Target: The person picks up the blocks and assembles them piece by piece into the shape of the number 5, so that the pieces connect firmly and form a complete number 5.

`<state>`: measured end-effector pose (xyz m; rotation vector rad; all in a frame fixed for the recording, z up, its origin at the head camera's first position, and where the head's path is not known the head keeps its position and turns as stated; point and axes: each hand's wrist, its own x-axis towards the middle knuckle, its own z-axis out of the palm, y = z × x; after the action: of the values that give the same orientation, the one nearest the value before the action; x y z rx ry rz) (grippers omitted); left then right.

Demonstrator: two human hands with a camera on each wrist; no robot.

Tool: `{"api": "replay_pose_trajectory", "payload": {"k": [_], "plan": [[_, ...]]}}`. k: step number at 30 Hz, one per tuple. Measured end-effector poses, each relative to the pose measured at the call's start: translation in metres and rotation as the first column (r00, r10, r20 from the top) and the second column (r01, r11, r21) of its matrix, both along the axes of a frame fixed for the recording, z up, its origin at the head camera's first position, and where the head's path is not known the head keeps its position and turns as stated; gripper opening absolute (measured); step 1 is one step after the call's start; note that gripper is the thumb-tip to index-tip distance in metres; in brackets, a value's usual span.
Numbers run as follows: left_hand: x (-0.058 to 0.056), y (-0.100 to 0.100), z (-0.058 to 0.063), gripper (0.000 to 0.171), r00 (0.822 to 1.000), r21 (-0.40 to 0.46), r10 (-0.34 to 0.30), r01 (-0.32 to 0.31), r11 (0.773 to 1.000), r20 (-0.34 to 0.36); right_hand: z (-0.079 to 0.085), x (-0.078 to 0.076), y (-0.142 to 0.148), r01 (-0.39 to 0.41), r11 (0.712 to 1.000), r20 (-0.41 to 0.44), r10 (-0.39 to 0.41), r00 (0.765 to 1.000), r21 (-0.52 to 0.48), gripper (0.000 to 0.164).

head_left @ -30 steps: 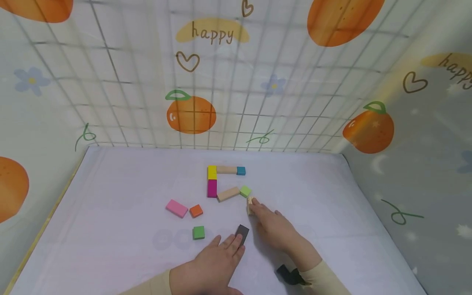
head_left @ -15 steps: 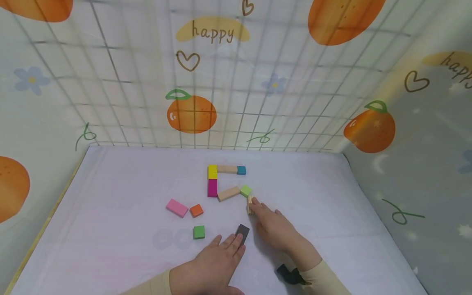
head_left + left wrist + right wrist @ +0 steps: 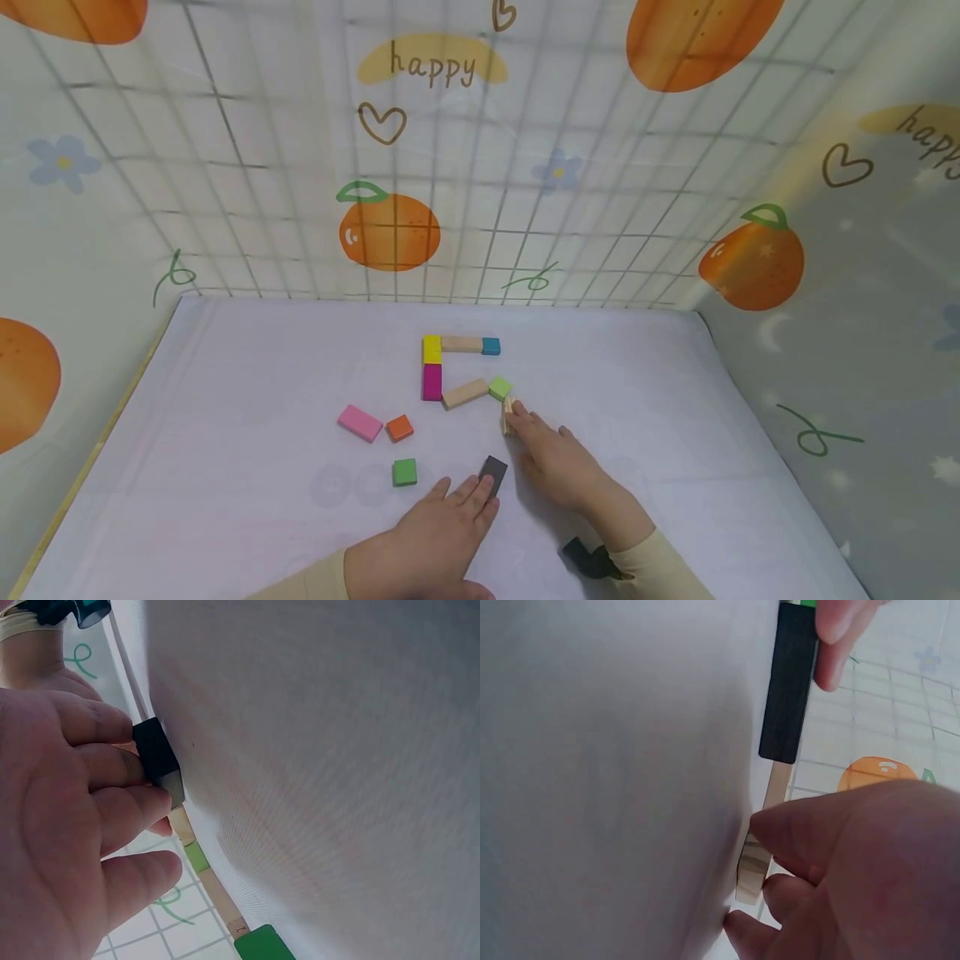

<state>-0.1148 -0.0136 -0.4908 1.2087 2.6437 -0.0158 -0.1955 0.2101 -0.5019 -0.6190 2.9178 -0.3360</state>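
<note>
My left hand [image 3: 447, 533] rests its outstretched fingertips on a black block [image 3: 492, 472] that lies on the white tabletop, its thumb apart from the block in the left wrist view. My right hand [image 3: 562, 464] holds a plain wooden block [image 3: 508, 418] between thumb and fingers, partly hidden by them. Close to that block's far end sits a light green cube [image 3: 500, 388]. A plain wooden plank [image 3: 465, 394] slants from the cube to the magenta block [image 3: 432, 382]. Beyond are a yellow block [image 3: 432, 349], another wooden plank [image 3: 462, 344] and a blue cube [image 3: 491, 346], joined in a row.
Left of the shape lie a pink block [image 3: 360, 423], an orange cube [image 3: 400, 428] and a green cube [image 3: 405, 472]. A curtain printed with oranges [image 3: 390, 233] stands behind and beside the table [image 3: 247, 400]. A black strap [image 3: 592, 560] hangs at the right wrist.
</note>
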Motion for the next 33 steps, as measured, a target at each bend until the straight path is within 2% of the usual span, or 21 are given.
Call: {"api": "replay_pose_trajectory", "payload": {"k": [6, 23, 33], "plan": [[-0.0001, 0.0004, -0.0005, 0.1, 1.0, -0.005, 0.005, -0.005, 1.0, 0.012, 0.0012, 0.0001, -0.0007, 0.002, 1.0, 0.002, -0.002, 1.0, -0.01, 0.065], [0.0032, 0.0002, 0.0014, 0.101, 1.0, 0.005, 0.008, -0.008, 1.0, -0.023, 0.0014, -0.0002, 0.0027, -0.021, 0.999, -0.01, 0.021, 1.0, 0.03, 0.067], [0.0036, 0.0015, -0.0041, 0.103, 0.999, -0.003, 0.018, -0.019, 1.0, -0.04, 0.0006, -0.0011, 0.0025, -0.016, 0.999, 0.009, 0.015, 1.0, 0.036, 0.069]]}}
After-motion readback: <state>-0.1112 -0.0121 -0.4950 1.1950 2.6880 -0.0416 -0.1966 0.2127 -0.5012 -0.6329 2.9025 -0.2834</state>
